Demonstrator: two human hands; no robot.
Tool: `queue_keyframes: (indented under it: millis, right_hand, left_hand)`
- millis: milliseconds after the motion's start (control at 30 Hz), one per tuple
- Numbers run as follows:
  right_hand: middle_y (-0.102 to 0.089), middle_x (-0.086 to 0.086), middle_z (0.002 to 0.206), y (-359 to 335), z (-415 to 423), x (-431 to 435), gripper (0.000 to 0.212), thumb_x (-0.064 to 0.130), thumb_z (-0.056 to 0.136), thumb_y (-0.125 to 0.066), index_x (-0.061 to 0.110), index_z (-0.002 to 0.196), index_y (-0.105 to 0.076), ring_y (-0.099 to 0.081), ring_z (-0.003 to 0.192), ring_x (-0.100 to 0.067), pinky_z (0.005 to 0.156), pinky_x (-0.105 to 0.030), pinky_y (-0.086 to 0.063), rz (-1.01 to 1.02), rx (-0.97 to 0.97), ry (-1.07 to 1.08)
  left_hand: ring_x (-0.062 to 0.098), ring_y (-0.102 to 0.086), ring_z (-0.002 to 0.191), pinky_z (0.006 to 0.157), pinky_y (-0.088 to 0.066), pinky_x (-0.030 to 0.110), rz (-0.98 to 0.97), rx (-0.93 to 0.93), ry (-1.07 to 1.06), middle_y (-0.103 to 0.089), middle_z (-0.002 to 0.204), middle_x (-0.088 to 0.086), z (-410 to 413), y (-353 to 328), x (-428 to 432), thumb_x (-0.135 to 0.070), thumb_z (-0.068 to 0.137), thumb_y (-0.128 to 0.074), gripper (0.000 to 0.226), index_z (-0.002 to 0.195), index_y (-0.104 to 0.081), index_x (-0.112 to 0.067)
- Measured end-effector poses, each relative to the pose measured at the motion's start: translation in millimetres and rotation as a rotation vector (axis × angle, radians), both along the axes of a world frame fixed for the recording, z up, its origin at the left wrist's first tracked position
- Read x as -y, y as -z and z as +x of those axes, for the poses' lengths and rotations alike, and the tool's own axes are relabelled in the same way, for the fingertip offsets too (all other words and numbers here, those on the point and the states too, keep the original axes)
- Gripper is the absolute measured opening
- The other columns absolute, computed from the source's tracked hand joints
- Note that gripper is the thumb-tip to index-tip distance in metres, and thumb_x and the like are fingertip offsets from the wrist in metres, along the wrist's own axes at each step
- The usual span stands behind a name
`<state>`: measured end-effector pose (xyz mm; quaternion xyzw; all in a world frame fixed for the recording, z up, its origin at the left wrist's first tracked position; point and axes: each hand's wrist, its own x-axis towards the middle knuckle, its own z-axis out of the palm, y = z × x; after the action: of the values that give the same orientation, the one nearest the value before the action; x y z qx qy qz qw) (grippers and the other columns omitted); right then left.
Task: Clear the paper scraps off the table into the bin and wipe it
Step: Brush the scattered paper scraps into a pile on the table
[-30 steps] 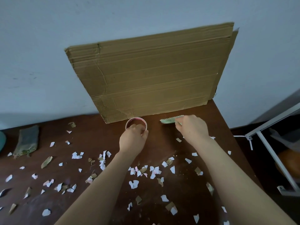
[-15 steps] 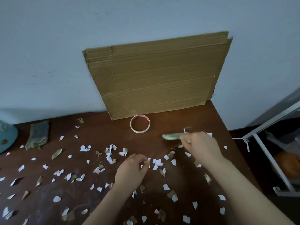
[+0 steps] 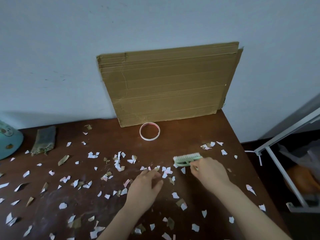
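Observation:
Several white and brown paper scraps (image 3: 118, 164) lie scattered over the dark brown table (image 3: 199, 132). My right hand (image 3: 210, 172) grips the handle of a light green brush (image 3: 187, 159), held just above the table right of centre, bristles facing away. My left hand (image 3: 144, 189) rests low over the scraps at the table's middle, fingers loosely curled; I cannot tell whether it pinches a scrap. A folded grey-green cloth (image 3: 44, 141) lies at the back left. No bin is plainly visible.
A cardboard sheet (image 3: 168, 82) leans on the wall at the back. A tape ring (image 3: 149, 131) lies in front of it. A teal object (image 3: 8, 141) sits at the far left edge. A white metal frame (image 3: 284, 168) stands right of the table.
My left hand let go of the tape ring and drew back to the scraps at the middle. My right hand pulled the brush back from the cardboard toward me.

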<state>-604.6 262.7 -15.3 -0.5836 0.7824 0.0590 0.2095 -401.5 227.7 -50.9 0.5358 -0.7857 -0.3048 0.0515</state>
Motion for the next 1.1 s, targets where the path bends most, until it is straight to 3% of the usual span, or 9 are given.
queue_keyframes:
  millis: [133, 267, 333, 433, 600, 767, 933, 1100]
  right_hand:
    - [-0.051, 0.002, 0.065, -12, -12, 3, 0.026, 0.029, 0.097, -0.039, 0.023, 0.086, -0.062, -0.055, 0.068, -0.023, 0.058, -0.028, -0.038, -0.078, -0.055, 0.036]
    - [-0.063, -0.004, 0.077, -13, -51, 44, 0.035, 0.035, 0.098, -0.040, 0.019, 0.112, -0.067, -0.054, 0.062, -0.021, 0.052, -0.026, -0.039, -0.286, -0.173, 0.184]
    - [-0.068, -0.006, 0.090, -8, -64, 61, 0.033, 0.032, 0.098, -0.042, 0.019, 0.118, -0.064, -0.059, 0.071, -0.021, 0.056, -0.028, -0.046, -0.272, -0.160, 0.208]
    - [-0.067, -0.006, 0.095, 4, -64, 65, 0.032, 0.030, 0.098, -0.041, 0.019, 0.117, -0.064, -0.058, 0.073, -0.019, 0.059, -0.028, -0.044, -0.179, -0.136, 0.206]
    - [-0.066, -0.001, 0.097, 15, -31, 15, 0.031, 0.032, 0.098, -0.038, 0.025, 0.114, -0.064, -0.064, 0.084, -0.019, 0.070, -0.029, -0.050, -0.088, -0.090, 0.063]
    - [-0.057, 0.007, 0.073, -8, -11, 1, 0.029, 0.031, 0.098, -0.038, 0.024, 0.102, -0.066, -0.051, 0.061, -0.013, 0.050, -0.020, -0.034, -0.136, -0.058, -0.056]
    - [-0.063, -0.001, 0.084, -12, 31, 59, 0.031, 0.031, 0.097, -0.038, 0.021, 0.103, -0.066, -0.053, 0.071, -0.022, 0.060, -0.028, -0.035, -0.284, 0.013, -0.259]
    - [-0.066, -0.009, 0.099, 13, 62, 84, 0.029, 0.021, 0.098, -0.039, 0.012, 0.106, -0.065, -0.062, 0.088, -0.026, 0.063, -0.031, -0.035, -0.194, -0.059, -0.361]
  left_hand:
    - [0.000, -0.054, 0.098, 0.078, -0.043, 0.012, 0.041, -0.043, 0.012, -0.057, 0.108, -0.015, -4, 2, 0, -0.038, 0.091, -0.053, 0.023, 0.112, -0.061, -0.029]
    - [0.000, -0.054, 0.098, 0.084, -0.045, 0.016, 0.048, -0.043, 0.023, -0.057, 0.109, -0.015, -7, 0, -3, -0.038, 0.091, -0.053, 0.025, 0.114, -0.060, -0.028]
    - [0.000, -0.054, 0.099, 0.086, -0.046, 0.018, 0.051, -0.036, 0.027, -0.056, 0.110, -0.015, -7, 0, -4, -0.039, 0.091, -0.053, 0.025, 0.114, -0.060, -0.029]
    - [-0.002, -0.053, 0.101, 0.087, -0.045, 0.017, 0.063, -0.025, 0.028, -0.055, 0.110, -0.017, -5, 1, -6, -0.040, 0.092, -0.052, 0.027, 0.116, -0.059, -0.029]
    - [-0.002, -0.052, 0.099, 0.086, -0.042, 0.012, 0.079, -0.021, 0.013, -0.055, 0.109, -0.017, 1, 5, -9, -0.039, 0.092, -0.053, 0.028, 0.117, -0.059, -0.031]
    - [-0.002, -0.053, 0.096, 0.084, -0.043, 0.013, 0.076, -0.037, -0.045, -0.055, 0.106, -0.017, 1, 8, -7, -0.037, 0.091, -0.055, 0.026, 0.115, -0.061, -0.029]
    - [-0.003, -0.052, 0.096, 0.069, -0.032, -0.001, 0.008, -0.074, -0.136, -0.051, 0.101, -0.023, -3, 3, -6, -0.033, 0.092, -0.054, 0.017, 0.108, -0.061, -0.031]
    - [-0.004, -0.051, 0.085, 0.065, -0.037, 0.005, -0.013, -0.115, -0.218, -0.051, 0.097, -0.022, 1, 2, -6, -0.029, 0.092, -0.056, 0.017, 0.107, -0.063, -0.028]
